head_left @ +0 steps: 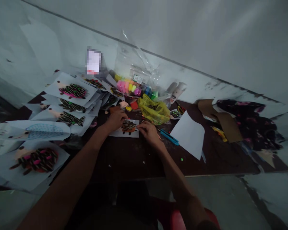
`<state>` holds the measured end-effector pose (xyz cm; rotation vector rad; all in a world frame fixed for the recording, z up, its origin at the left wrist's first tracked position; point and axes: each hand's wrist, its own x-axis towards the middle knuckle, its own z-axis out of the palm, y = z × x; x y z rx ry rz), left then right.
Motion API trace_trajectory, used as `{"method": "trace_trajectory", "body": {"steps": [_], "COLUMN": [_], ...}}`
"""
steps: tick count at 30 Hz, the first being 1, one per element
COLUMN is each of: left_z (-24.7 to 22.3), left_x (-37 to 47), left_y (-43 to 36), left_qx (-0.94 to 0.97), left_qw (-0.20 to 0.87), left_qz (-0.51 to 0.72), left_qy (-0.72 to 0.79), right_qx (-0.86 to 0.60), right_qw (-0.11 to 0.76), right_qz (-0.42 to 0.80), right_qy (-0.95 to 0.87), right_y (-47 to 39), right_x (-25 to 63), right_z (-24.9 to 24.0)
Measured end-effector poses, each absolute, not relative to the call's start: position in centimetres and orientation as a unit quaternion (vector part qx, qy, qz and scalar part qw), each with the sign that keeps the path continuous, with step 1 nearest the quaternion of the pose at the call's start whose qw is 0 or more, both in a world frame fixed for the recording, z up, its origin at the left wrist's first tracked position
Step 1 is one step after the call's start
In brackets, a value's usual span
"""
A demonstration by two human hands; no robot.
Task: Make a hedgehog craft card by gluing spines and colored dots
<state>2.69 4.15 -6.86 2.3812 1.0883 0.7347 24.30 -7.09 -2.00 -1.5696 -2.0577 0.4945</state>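
A small white sheet [115,132] lies on the dark table, bearing a hedgehog figure [129,127] with an orange-brown body and dark striped spines. My left hand [116,119] rests at the sheet's upper left, fingers bent and touching the figure's edge. On the figure's right side, my right hand [149,131] has its thumb and index finger pinched together; whatever is between them is too small to make out. Just beyond the hands sit lumps of orange and yellow clay [134,105] and a yellow plastic bag [156,110] with dark pieces inside.
Stacked sheets with hedgehog figures [73,91] cover the table's left side. Colourful clay packs [132,88] stand at the back in clear plastic. Blue scissors [169,137] and a blank white sheet [190,135] lie right of my hands. Brown cardboard [228,127] and dark floral cloth [256,127] lie farther right.
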Motion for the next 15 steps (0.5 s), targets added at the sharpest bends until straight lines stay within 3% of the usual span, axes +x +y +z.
{"method": "trace_trajectory", "body": {"steps": [15], "left_z": [-6.9], "left_x": [2.73], "left_y": [4.28], "left_qx": [0.859], "left_qw": [0.206], "left_qz": [0.262], "left_qy": [0.389], "right_qx": [-0.602], "right_qw": [0.21], "right_qz": [0.155], "right_qy": [-0.755], "right_y": [-6.76], "right_x": [23.51], "right_z": [-2.06]}}
